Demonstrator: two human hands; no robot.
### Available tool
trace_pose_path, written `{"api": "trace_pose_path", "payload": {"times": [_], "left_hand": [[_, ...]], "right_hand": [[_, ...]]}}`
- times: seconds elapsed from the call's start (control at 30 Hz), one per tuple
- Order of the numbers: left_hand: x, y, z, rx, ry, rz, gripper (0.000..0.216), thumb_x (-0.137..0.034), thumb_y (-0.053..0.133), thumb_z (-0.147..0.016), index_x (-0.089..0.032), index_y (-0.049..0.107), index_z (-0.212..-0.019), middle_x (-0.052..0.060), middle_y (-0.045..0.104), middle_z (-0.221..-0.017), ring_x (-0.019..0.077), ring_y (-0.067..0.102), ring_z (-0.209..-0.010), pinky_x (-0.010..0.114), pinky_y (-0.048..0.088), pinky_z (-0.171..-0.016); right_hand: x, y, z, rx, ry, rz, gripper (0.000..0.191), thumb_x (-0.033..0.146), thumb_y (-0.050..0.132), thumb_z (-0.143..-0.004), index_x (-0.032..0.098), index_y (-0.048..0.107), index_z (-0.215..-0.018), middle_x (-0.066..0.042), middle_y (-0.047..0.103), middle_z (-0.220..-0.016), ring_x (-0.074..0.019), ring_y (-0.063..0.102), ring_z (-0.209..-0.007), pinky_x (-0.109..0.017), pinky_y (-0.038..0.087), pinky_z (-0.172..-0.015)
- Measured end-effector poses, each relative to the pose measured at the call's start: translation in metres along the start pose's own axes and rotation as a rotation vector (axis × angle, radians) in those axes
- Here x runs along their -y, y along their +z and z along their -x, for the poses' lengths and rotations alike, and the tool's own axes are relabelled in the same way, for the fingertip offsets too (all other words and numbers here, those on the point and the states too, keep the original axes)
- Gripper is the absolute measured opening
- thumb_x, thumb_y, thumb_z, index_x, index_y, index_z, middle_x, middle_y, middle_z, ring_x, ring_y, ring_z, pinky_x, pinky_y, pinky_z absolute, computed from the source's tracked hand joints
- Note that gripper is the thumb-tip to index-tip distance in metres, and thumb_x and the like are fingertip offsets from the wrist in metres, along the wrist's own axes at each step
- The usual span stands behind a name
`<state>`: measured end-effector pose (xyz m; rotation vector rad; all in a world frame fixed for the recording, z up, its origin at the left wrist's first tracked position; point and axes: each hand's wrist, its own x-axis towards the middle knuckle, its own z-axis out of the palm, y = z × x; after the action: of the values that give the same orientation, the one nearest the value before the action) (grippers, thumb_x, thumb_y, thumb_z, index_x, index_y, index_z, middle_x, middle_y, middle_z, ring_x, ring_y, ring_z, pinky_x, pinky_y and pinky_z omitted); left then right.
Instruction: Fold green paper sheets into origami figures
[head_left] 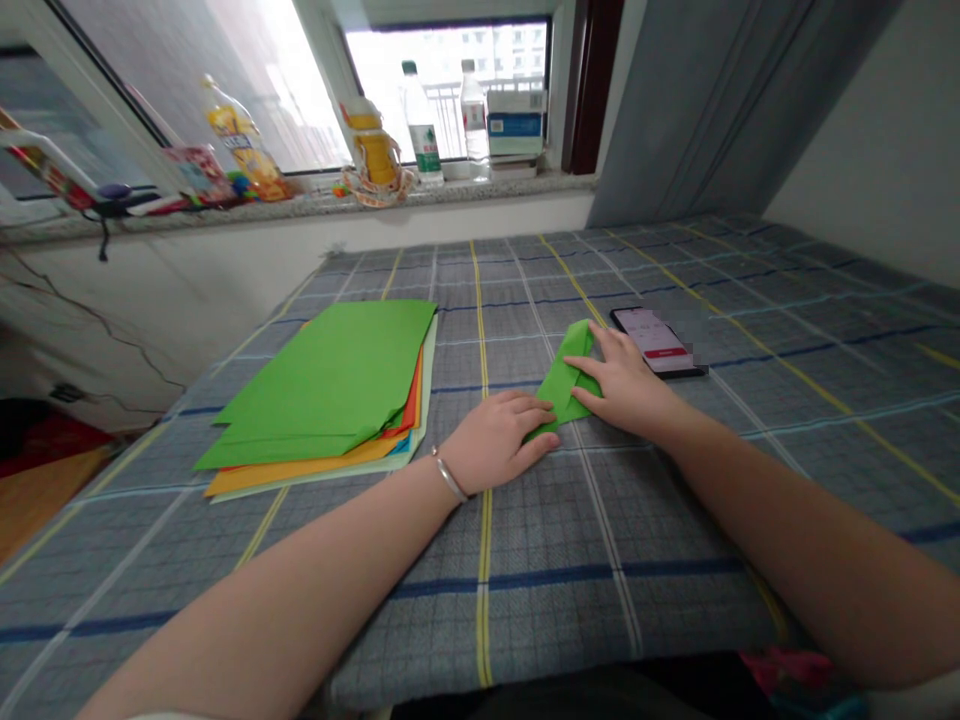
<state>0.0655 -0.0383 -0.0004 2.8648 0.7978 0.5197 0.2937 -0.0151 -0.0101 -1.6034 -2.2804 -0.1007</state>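
Observation:
A folded piece of green paper lies on the plaid cloth between my two hands, narrow and slanted, with layered flaps at its right side. Its lower left end is under the fingers of my left hand, which lies flat with the thumb apart and wears a silver bangle at the wrist. Across the right side of the paper, my right hand rests with fingers spread, fingertips touching the upper edge and flaps. Both hands press from above; part of the paper is hidden under them.
Left of my hands lies a stack of coloured paper sheets, green on top. A phone with a lit screen lies just beyond my right hand. On the windowsill stand several bottles, a yellow cup and boxes.

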Motion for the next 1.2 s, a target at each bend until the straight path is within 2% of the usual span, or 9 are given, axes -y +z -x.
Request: {"api": "trace_pose_path", "payload": {"times": [0.07,0.13,0.3,0.4,0.6,0.8,0.93,1.07,1.2], "left_hand": [[0.001,0.003,0.000,-0.005,-0.005,-0.007,0.028,-0.031,0.046,-0.097,-0.015,0.065,-0.111,0.010,0.067,-0.119,0.0206,0.061,-0.113,0.040,0.045,-0.103],[0.003,0.006,0.001,-0.019,-0.027,-0.025,0.026,-0.029,0.050,-0.094,-0.016,0.064,-0.112,0.011,0.063,-0.126,0.0218,0.059,-0.117,0.042,0.045,-0.103],[0.006,0.012,0.003,-0.034,-0.120,-0.054,0.035,-0.026,0.054,-0.090,-0.014,0.057,-0.123,0.014,0.060,-0.132,0.0233,0.055,-0.123,0.045,0.040,-0.107],[0.007,0.011,0.003,-0.028,-0.123,-0.054,0.035,-0.026,0.054,-0.090,-0.015,0.056,-0.123,0.013,0.060,-0.131,0.0230,0.055,-0.124,0.046,0.039,-0.108],[0.001,0.007,0.005,-0.001,-0.136,-0.066,0.054,-0.051,0.063,-0.083,-0.014,0.057,-0.122,0.016,0.056,-0.136,0.0287,0.051,-0.127,0.048,0.039,-0.108],[-0.002,0.008,0.005,0.028,-0.194,-0.079,0.057,-0.051,0.062,-0.083,-0.012,0.057,-0.125,0.018,0.050,-0.141,0.0306,0.046,-0.132,0.048,0.035,-0.111],[-0.001,0.008,0.004,0.031,-0.198,-0.054,0.056,-0.049,0.062,-0.084,-0.013,0.055,-0.127,0.017,0.051,-0.141,0.0299,0.046,-0.132,0.049,0.035,-0.111],[0.000,0.007,0.004,0.010,-0.201,-0.012,0.059,-0.047,0.062,-0.084,-0.014,0.050,-0.131,0.015,0.053,-0.139,0.0292,0.047,-0.131,0.048,0.036,-0.111],[0.001,0.005,0.002,-0.035,-0.220,0.128,0.055,-0.044,0.047,-0.094,-0.012,0.042,-0.139,0.015,0.054,-0.137,0.0278,0.050,-0.127,0.047,0.039,-0.108]], "right_hand": [[0.000,0.002,0.000,0.009,0.004,0.036,0.042,0.039,0.054,-0.088,0.019,0.066,-0.122,-0.012,0.030,-0.156,-0.0400,0.020,-0.143,-0.058,0.023,-0.114],[0.000,0.003,-0.001,0.066,-0.020,0.048,0.043,0.039,0.049,-0.090,0.018,0.066,-0.123,-0.013,0.037,-0.152,-0.0384,0.023,-0.143,-0.056,0.023,-0.115],[0.001,0.003,-0.001,0.229,-0.149,0.023,0.048,0.036,0.044,-0.093,0.020,0.054,-0.138,-0.013,0.050,-0.144,-0.0306,0.037,-0.138,-0.051,0.028,-0.113],[0.001,0.000,0.000,0.240,-0.171,0.025,0.048,0.035,0.044,-0.093,0.019,0.055,-0.137,-0.013,0.051,-0.143,-0.0289,0.044,-0.134,-0.046,0.033,-0.111],[-0.004,-0.004,0.001,0.205,-0.037,0.111,0.052,0.045,0.048,-0.090,0.012,0.061,-0.129,-0.018,0.058,-0.134,-0.0346,0.054,-0.122,-0.049,0.043,-0.102],[-0.007,-0.004,-0.001,0.166,0.020,0.093,0.046,0.045,0.052,-0.088,0.016,0.066,-0.121,-0.016,0.066,-0.121,-0.0331,0.058,-0.116,-0.047,0.044,-0.100],[-0.010,-0.006,-0.006,0.143,0.110,-0.117,0.043,0.043,0.055,-0.087,0.016,0.066,-0.118,-0.015,0.067,-0.118,-0.0312,0.061,-0.110,-0.046,0.046,-0.097],[-0.007,-0.012,-0.011,0.112,0.284,-0.557,0.039,0.038,0.052,-0.088,0.015,0.061,-0.119,-0.015,0.068,-0.116,-0.0268,0.066,-0.099,-0.041,0.053,-0.085],[0.003,-0.013,-0.013,0.065,0.399,-1.049,0.045,0.048,0.030,-0.097,0.021,0.049,-0.128,-0.013,0.067,-0.120,-0.0232,0.068,-0.098,-0.038,0.054,-0.082]]}}
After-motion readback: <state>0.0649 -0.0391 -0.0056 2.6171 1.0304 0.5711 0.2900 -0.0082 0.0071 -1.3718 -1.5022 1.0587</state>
